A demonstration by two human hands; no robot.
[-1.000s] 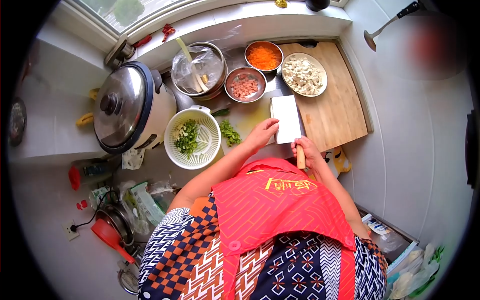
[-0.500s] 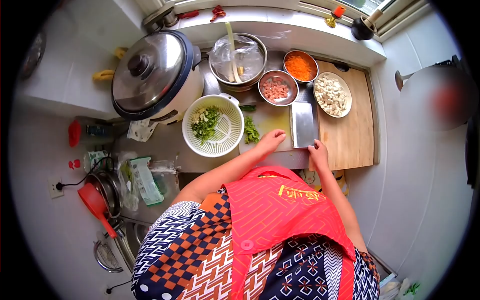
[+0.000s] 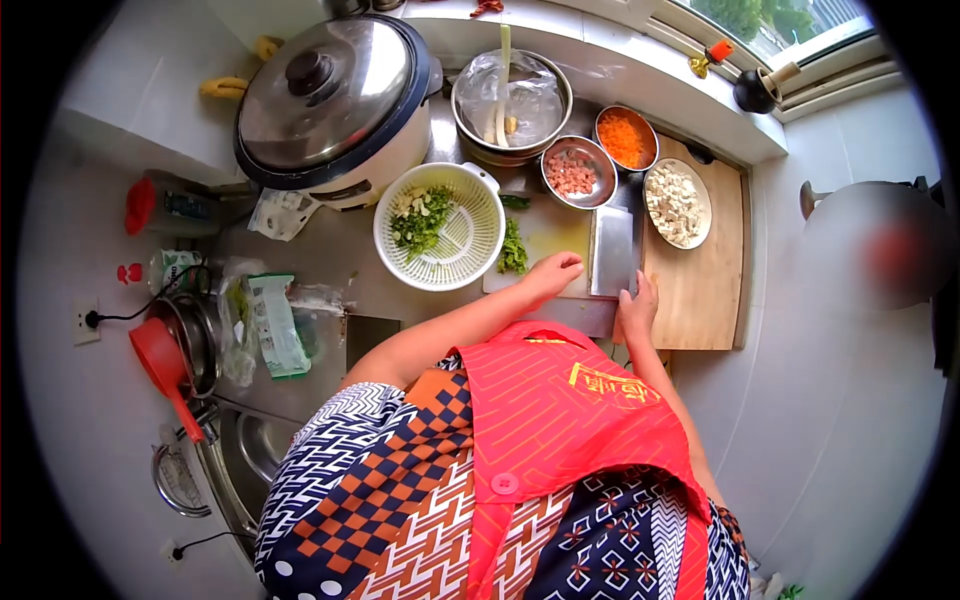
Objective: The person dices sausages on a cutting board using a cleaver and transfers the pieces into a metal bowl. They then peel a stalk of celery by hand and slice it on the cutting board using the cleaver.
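A wide cleaver (image 3: 611,252) shows its broad shiny blade at the right end of the pale cutting board (image 3: 560,240). My right hand (image 3: 639,308) is at the blade's near right corner, closed around the handle end, which it mostly hides. My left hand (image 3: 555,276) rests over the board's near edge, its fingers curled in, and I cannot make out anything in them. Chopped greens (image 3: 512,248) lie on the board's left side. Beside them stands a white colander (image 3: 470,262) holding chopped greens and pale pieces.
Behind the board are bowls of diced pink food (image 3: 570,178) and chopped orange food (image 3: 624,138). A plate of white cubes (image 3: 676,203) sits on a wooden board (image 3: 715,290). A large lidded cooker (image 3: 330,100) and a plastic-covered pot (image 3: 512,100) stand at the back left.
The view has shifted and tilted slightly. My right hand's fingers reach a little farther up beside the blade. The cleaver and my left hand look almost unmoved.
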